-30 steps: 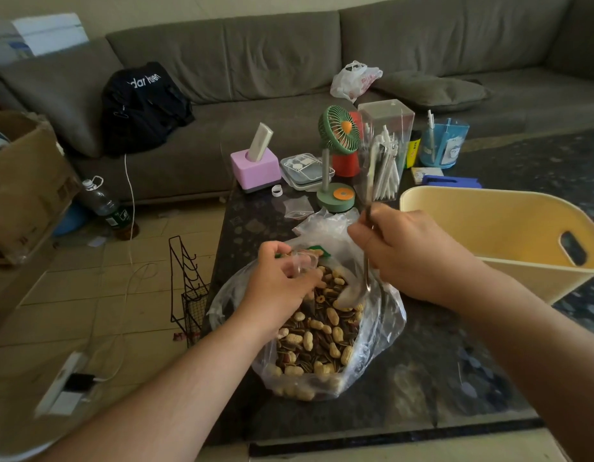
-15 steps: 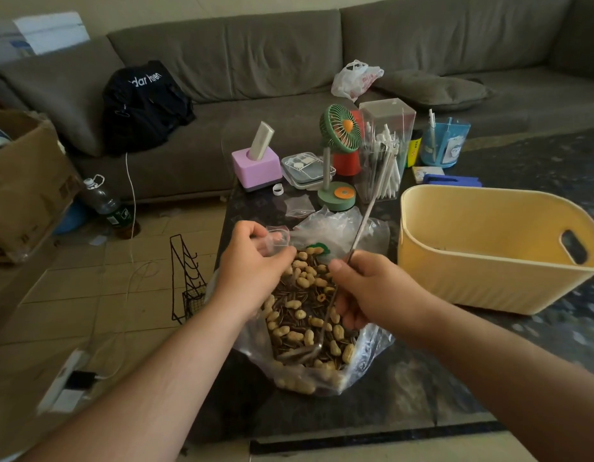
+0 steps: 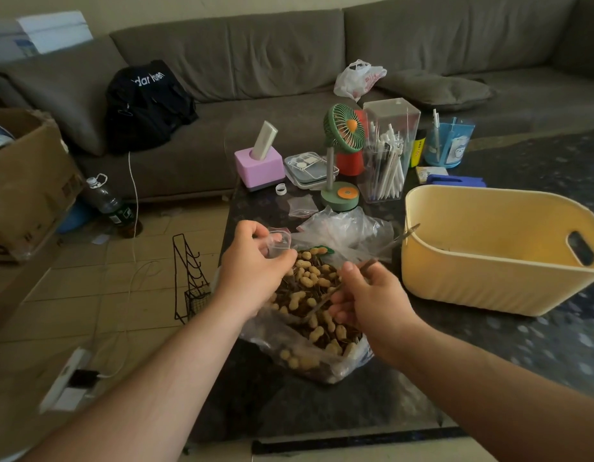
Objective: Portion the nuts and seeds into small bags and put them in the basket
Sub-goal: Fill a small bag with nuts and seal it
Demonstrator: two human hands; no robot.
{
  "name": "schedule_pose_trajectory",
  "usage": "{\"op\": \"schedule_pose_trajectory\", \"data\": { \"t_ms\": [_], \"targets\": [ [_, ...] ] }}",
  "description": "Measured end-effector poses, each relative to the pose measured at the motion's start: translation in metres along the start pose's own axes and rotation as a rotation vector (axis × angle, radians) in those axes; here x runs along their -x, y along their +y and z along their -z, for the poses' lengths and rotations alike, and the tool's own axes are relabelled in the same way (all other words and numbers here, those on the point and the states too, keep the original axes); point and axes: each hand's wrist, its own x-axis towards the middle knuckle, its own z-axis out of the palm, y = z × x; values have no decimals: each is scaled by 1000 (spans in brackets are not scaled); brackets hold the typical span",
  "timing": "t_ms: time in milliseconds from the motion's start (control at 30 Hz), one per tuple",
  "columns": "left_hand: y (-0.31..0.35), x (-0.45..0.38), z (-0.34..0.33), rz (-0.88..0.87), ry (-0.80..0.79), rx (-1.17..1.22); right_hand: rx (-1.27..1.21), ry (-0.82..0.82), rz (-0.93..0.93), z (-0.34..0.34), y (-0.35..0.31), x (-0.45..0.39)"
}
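Observation:
A large clear plastic bag (image 3: 309, 345) of peanuts and sunflower seeds lies open on the dark table in front of me. Over its far left edge my left hand (image 3: 252, 268) pinches a small clear bag (image 3: 278, 240) by its mouth. My right hand (image 3: 365, 301) grips a long metal spoon (image 3: 325, 296); the handle slants up to the right toward the basket and the bowl end is down among the nuts. The yellow plastic basket (image 3: 489, 261) stands to the right; what little I see of its inside holds no bags.
Behind the big bag lie spare small bags (image 3: 300, 206), a green desk fan (image 3: 342, 161), a pink box (image 3: 259, 166), a clear pen holder (image 3: 387, 155) and a blue cup (image 3: 447, 143). A grey sofa runs along the back. A black wire rack (image 3: 189, 278) stands left of the table.
My right hand has come down and toward me, tipping the spoon from upright to slanted, its bowl now low in the nuts. My left hand with the small bag has shifted up and left.

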Motion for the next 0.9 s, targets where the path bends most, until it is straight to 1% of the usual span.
{"op": "schedule_pose_trajectory", "data": {
  "t_ms": [67, 233, 300, 400, 467, 600, 700, 800, 900],
  "targets": [
    [0, -1, 1, 13, 6, -12, 53, 31, 73, 3, 0, -2],
    [3, 0, 0, 45, -7, 1, 145, 40, 208, 3, 5, 1],
    [3, 0, -1, 43, -17, 15, 235, 33, 272, 5, 6, 1],
    [1, -1, -1, 25, -20, 24, 441, -8, 344, 7, 4, 0],
    [-1, -2, -2, 8, -27, 6, 433, -28, 302, 7, 3, -3],
    [-1, -1, -2, -95, -46, 5, 176, -41, 87, 9, -5, -8],
    [2, 1, -2, -158, -51, 46, 54, -46, 32, 12, -14, -6],
    [2, 0, -2, -183, -64, 89, 115, -40, 79, 17, -27, -1],
    [2, 0, -2, -213, -72, 97, 427, 16, 264, 26, -41, 7]
  ]
}}
